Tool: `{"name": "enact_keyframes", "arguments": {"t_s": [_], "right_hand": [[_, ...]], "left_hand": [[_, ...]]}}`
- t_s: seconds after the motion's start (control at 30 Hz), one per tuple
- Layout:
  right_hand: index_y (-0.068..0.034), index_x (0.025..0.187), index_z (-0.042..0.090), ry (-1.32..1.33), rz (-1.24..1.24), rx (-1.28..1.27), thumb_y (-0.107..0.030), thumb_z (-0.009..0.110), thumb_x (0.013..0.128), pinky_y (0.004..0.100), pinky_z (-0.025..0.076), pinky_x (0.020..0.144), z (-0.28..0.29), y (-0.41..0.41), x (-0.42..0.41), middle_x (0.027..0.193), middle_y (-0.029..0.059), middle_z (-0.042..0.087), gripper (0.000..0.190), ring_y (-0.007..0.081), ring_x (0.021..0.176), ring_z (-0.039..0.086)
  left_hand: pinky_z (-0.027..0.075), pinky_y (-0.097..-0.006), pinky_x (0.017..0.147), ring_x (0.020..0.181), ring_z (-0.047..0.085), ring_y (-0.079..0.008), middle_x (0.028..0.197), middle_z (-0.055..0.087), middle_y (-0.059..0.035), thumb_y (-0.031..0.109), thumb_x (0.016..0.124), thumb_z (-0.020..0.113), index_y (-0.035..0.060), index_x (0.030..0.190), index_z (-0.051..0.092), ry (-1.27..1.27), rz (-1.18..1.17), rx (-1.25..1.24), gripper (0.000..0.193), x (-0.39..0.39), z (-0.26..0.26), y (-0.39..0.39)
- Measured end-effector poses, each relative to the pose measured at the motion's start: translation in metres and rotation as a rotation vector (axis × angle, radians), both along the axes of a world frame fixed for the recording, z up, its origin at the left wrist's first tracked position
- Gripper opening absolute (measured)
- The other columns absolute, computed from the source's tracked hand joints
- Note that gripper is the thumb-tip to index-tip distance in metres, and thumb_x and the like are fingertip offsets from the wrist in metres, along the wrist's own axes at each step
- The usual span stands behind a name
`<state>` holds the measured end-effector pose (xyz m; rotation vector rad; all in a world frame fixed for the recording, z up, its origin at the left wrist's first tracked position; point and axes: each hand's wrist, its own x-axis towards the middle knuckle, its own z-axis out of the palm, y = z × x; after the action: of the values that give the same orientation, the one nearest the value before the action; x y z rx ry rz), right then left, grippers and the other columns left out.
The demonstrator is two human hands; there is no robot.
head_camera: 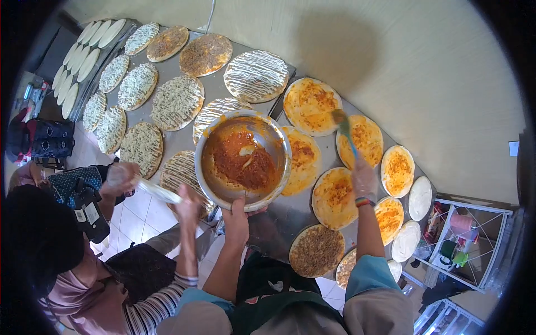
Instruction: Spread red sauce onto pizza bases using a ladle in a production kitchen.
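Observation:
My left hand (pixel 236 221) grips the near rim of a round metal bowl (pixel 272 201), its thumb on top. Red-orange chunky sauce (pixel 236 163) lies in the bowl, with a smeared wall around it. In my gloved right hand (pixel 363 179) is a utensil with a blue-green handle (pixel 350 136); its blurred end is over the edge of a dough round with orange sauce (pixel 312 104). Further sauced rounds (pixel 335 197) lie around that hand. Plain white rounds (pixel 419 199) sit at the table's right end. A round with brown crumbly topping (pixel 317 251) is close to my body.
At left a co-worker (pixel 96 289) holds a piping bag (pixel 157 190) over a second metal table (pixel 140 113) of topped rounds. Stacked trays of plain dough ovals (pixel 88 65) stand beyond. A wall (pixel 444 96) borders the right table; a white rack (pixel 473 247) stands past its end.

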<state>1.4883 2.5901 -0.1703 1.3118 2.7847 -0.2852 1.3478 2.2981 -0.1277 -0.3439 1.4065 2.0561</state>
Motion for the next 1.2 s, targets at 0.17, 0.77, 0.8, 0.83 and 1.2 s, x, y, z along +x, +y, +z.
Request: {"name": "enact_keyframes", "arguments": {"t_s": [0.17,0.77,0.8,0.83,1.2], "right_hand": [[-0.012,0.11,0.051,0.165,0.092,-0.05,-0.025,0.037,0.087,0.0454,0.045,0.066,0.016,-0.017,-0.016,0.085,0.0175,0.059,0.031,0.0356,0.075,0.056],[-0.007,0.095,0.055,-0.195,0.334,0.22,-0.016,0.036,0.083,0.0429,0.048,0.063,0.003,0.089,-0.143,0.08,0.0168,0.06,0.024,0.0317,0.073,0.059],[-0.007,0.092,0.056,-0.189,0.27,0.182,-0.017,0.037,0.083,0.0417,0.048,0.063,0.011,0.081,-0.14,0.081,0.0163,0.06,0.023,0.0307,0.073,0.06],[-0.008,0.089,0.058,-0.184,0.204,0.152,-0.017,0.038,0.083,0.0405,0.049,0.064,0.02,0.075,-0.134,0.081,0.0158,0.061,0.023,0.0297,0.074,0.061],[-0.008,0.09,0.054,0.084,0.085,-0.136,-0.026,0.034,0.088,0.0427,0.048,0.061,0.029,-0.006,-0.047,0.076,0.0196,0.059,0.027,0.0356,0.075,0.058]], "left_hand": [[0.055,-0.0356,0.061,0.076,0.06,-0.0302,0.104,0.046,-0.0224,0.01,0.084,0.039,-0.0082,0.116,0.022,-0.028,-0.016,-0.049,0.041,0.001,0.003,0.003],[0.056,-0.0374,0.06,0.082,0.059,-0.0323,0.105,0.047,-0.0234,0.008,0.082,0.039,-0.0114,0.115,0.027,-0.063,-0.074,-0.033,0.04,0.011,0.004,0.008],[0.056,-0.0375,0.06,0.083,0.059,-0.0323,0.106,0.046,-0.0233,0.008,0.082,0.039,-0.0113,0.115,0.026,-0.072,-0.055,-0.051,0.041,0.008,0.004,0.001],[0.056,-0.0375,0.06,0.083,0.059,-0.0323,0.106,0.046,-0.0233,0.008,0.082,0.039,-0.0113,0.115,0.026,-0.067,-0.042,-0.059,0.041,0.005,0.008,-0.004],[0.054,-0.0325,0.059,0.071,0.061,-0.0277,0.097,0.051,-0.0235,0.011,0.085,0.038,-0.0086,0.113,0.028,-0.02,-0.004,-0.053,0.036,-0.004,0.015,-0.004]]}}
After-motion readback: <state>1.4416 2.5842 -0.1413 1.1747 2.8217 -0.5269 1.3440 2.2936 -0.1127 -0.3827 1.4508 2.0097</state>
